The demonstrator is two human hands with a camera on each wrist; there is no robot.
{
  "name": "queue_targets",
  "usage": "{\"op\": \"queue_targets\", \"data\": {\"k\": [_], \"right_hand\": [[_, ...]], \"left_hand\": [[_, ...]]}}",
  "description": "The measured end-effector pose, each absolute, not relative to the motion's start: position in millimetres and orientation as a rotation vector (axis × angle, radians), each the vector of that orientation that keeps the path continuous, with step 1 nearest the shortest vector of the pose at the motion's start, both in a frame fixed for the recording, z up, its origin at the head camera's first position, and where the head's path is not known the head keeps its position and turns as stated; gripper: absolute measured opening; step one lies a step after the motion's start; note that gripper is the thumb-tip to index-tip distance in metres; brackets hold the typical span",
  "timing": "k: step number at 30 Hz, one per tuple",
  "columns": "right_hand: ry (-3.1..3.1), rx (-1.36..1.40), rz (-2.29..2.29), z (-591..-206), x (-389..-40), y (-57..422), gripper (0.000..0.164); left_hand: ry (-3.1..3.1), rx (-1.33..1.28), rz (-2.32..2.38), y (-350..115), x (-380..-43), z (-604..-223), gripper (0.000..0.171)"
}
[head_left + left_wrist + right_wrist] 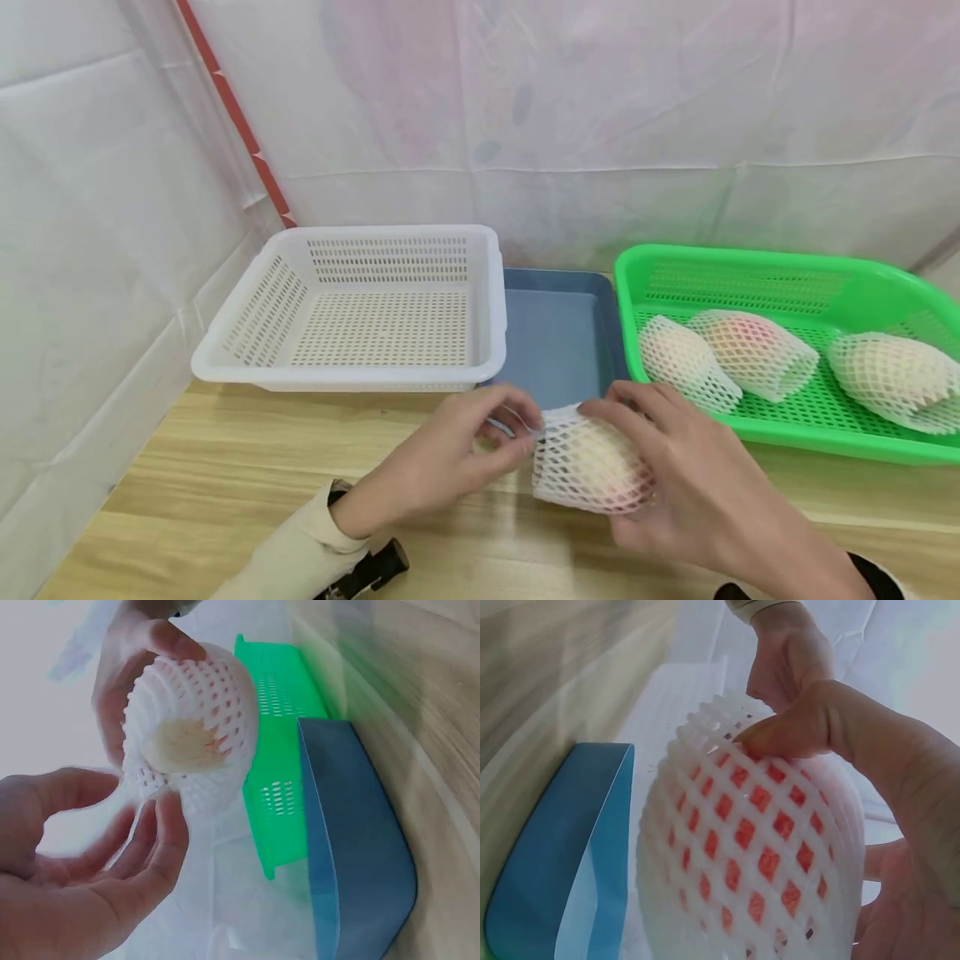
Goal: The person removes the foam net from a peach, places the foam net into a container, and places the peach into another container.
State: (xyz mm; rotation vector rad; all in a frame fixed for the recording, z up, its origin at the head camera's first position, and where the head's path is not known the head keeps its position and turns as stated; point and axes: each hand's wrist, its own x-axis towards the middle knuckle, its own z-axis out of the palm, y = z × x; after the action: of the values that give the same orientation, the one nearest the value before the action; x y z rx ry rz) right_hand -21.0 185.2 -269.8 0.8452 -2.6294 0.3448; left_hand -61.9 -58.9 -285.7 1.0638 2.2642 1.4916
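A pale yellow and pink fruit, looking like a peach [596,462], sits inside a white foam net sleeve [558,475] above the table's front. My right hand [686,467] grips the netted fruit from the right side, its thumb lying on the mesh in the right wrist view. At the sleeve's left opening, the curled fingertips of my left hand [461,446] pinch the net's edge. The left wrist view shows bare fruit [187,746] through that opening. Reddish skin shows through the mesh [742,832] in the right wrist view.
A white perforated basket [348,379] stands at the back left. Beside it is a blue-grey tray [558,333]. The green basket [847,446] at the right holds several fruits in foam nets [753,350]. White sheeting [600,108] hangs behind the wooden table [202,483].
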Motion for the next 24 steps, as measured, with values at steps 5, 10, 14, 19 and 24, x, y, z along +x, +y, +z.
{"op": "queue_targets", "data": {"k": [5, 10, 14, 19, 24], "right_hand": [[-2.62, 0.834, 0.388, -265, -30, 183, 0.083], [-2.612, 0.807, 0.446, -261, -39, 180, 0.096], [-2.662, 0.784, 0.503, -258, -45, 176, 0.102], [-2.713, 0.804, 0.556, -255, -50, 168, 0.106], [-2.637, 0.879, 0.57, -256, -52, 164, 0.11]], "left_hand": [[2.121, 0.878, 1.626, -56, -71, -287, 0.015], [1.99, 0.829, 1.688, -54, -77, -288, 0.033], [1.939, 0.776, 1.691, -52, -80, -286, 0.062], [1.866, 0.684, 1.729, -46, -79, -287, 0.08], [1.808, 0.665, 1.782, -39, -79, -289, 0.084]]}}
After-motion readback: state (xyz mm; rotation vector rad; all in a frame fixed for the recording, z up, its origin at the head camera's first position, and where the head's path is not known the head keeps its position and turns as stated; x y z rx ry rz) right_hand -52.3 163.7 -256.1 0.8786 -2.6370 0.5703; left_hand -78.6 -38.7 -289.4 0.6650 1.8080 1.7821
